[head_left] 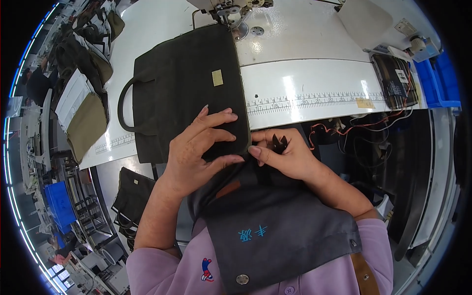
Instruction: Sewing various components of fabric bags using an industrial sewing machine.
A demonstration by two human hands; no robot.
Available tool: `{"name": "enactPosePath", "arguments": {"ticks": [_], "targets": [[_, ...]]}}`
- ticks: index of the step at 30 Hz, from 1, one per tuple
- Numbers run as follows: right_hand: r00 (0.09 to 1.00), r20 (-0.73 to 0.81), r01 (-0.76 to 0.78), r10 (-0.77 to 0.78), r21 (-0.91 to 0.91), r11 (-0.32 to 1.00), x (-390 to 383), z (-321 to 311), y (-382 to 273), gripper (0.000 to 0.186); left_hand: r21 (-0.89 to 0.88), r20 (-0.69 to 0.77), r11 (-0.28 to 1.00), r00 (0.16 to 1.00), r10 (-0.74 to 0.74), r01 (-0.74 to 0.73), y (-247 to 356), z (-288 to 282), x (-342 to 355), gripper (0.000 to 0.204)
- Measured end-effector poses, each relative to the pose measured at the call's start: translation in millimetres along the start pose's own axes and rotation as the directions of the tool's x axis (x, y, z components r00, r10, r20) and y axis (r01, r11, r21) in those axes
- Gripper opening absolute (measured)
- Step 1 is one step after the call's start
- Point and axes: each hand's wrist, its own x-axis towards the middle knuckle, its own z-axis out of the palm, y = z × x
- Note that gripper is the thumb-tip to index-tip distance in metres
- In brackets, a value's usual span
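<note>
A dark olive fabric bag [184, 73] with a loop handle and a pale yellow patch [217, 77] lies on the white machine table [300, 78]. My left hand [196, 152] rests on the bag's lower right, fingers bent and spread. My right hand [282, 157] is at the bag's lower right corner, thumb and forefinger at its edge, with small dark thread snips [280, 144] held in the palm. A sewing machine head [231, 12] stands at the bag's far end. A grey apron [282, 236] covers my lap.
Stacked fabric pieces [86, 113] lie at left, another dark bag [132, 196] below them. A blue bin [59, 206] stands beside racks. At right are a control panel [391, 83], blue tray [437, 83] and loose wires [334, 130]. People [39, 83] work far left.
</note>
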Motion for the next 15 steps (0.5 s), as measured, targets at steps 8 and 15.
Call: {"name": "enactPosePath", "arguments": {"ticks": [8, 15], "targets": [[1.000, 0.008, -0.016, 0.015, 0.168, 0.986, 6, 8, 1, 0.019, -0.269, -0.156, 0.963, 0.986, -0.058, 0.014, -10, -1, -7, 0.017], [1.000, 0.008, -0.014, 0.013, 0.098, 0.995, 8, 6, 1, 0.018, 0.268, -0.128, 0.926, 0.943, 0.306, -0.264, -4, 15, -13, 0.028]]}}
